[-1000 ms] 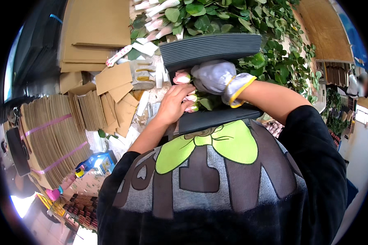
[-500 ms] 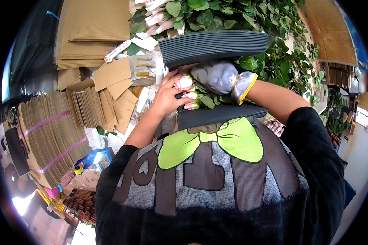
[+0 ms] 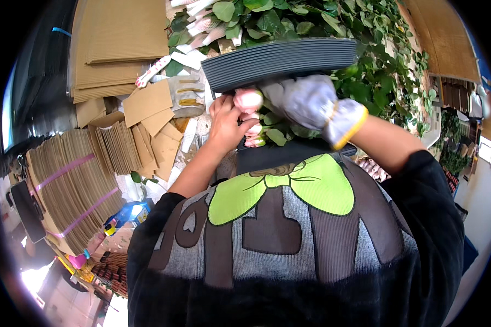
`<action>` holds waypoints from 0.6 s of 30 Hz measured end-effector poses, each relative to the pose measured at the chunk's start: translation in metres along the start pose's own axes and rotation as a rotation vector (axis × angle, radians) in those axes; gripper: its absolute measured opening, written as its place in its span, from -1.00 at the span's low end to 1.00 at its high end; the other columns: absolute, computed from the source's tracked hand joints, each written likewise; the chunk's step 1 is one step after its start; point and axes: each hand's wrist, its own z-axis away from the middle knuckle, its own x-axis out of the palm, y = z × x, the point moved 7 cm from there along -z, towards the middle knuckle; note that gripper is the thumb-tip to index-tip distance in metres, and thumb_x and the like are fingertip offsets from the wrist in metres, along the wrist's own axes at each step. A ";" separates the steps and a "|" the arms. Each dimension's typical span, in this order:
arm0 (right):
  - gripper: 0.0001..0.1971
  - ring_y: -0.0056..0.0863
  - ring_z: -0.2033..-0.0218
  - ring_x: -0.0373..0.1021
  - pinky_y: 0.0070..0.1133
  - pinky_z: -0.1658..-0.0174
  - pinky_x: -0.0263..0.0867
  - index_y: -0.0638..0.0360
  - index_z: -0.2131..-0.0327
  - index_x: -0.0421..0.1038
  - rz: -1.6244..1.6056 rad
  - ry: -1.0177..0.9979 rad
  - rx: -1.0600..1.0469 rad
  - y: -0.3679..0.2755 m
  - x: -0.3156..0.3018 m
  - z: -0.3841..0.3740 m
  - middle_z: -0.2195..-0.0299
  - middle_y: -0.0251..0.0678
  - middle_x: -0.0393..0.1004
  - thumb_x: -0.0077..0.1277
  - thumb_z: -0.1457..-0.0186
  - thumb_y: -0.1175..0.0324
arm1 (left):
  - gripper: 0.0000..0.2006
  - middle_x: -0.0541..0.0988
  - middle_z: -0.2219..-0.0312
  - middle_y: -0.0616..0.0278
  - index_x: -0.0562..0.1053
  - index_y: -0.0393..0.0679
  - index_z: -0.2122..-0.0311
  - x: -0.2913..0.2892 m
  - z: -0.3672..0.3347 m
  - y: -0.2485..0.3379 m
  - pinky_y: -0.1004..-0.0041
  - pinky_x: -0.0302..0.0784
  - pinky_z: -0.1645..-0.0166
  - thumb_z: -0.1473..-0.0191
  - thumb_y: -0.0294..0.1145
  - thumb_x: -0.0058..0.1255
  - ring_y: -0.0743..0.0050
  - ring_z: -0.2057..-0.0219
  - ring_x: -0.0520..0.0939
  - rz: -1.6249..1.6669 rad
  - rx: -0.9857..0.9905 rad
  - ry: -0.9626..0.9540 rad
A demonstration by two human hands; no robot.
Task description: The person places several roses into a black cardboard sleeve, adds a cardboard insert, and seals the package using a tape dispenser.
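Item, pink roses (image 3: 249,100): a small cluster, heads to the left, with some green foliage to their right, lying between a ridged dark panel (image 3: 281,62) on the far side and a smooth dark panel (image 3: 289,157) on the near side; whether the two panels are one piece cannot be told. Left hand (image 3: 226,124): bare, at the left of the blooms, fingers bent and thumb against them; whether it pinches one cannot be told. Right hand (image 3: 305,102): in a pale grey glove with yellow cuff, just right of the blooms, fingertips hidden, so its hold cannot be told. Done, by judgement: blooms gathered, heads roughly together. Left, by judgement: heads sit unevenly, the panels stand apart, and no band or closed wrap shows around the group. Further stock: leafy stems (image 3: 384,82), far right; pale sleeved bundles (image 3: 207,24), far left. On the tabletop (image 3: 203,125), left: a spare glove (image 3: 186,97), small cardboard pieces (image 3: 147,106), and a strapped cardboard stack (image 3: 73,177). Number of finished bunches: not determinable.
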 end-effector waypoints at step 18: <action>-0.71 -0.44 0.35 0.43 -0.50 0.39 0.41 -0.17 0.12 0.41 -0.071 0.047 -0.078 -0.007 0.049 0.002 0.31 -0.40 0.46 -0.08 -0.04 0.24 | -0.59 0.36 0.12 0.15 0.58 0.17 0.22 -0.014 0.013 0.022 0.15 0.09 -0.06 0.31 -0.12 0.28 0.15 0.09 0.33 -0.262 -0.046 0.164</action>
